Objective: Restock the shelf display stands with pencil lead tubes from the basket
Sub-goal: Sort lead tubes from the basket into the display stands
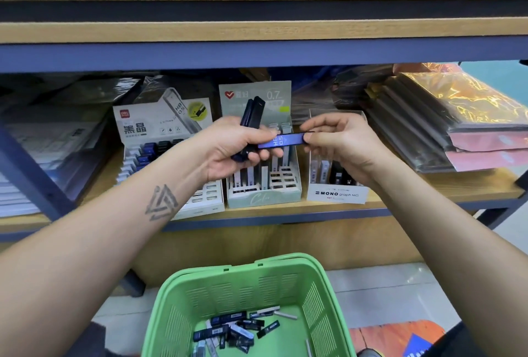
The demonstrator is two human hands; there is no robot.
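Green basket [320, 294] below, right hand [340, 145] pinching blue lead tube [281, 140]

Head-worn view, down onto shelf [285, 211]

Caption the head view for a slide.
Left hand holds dark tubes; right hand pinches a blue lead tube.

Green basket [243, 294] cut off at bottom edge; labels on tubes [237, 331] inside basket were too small to read.
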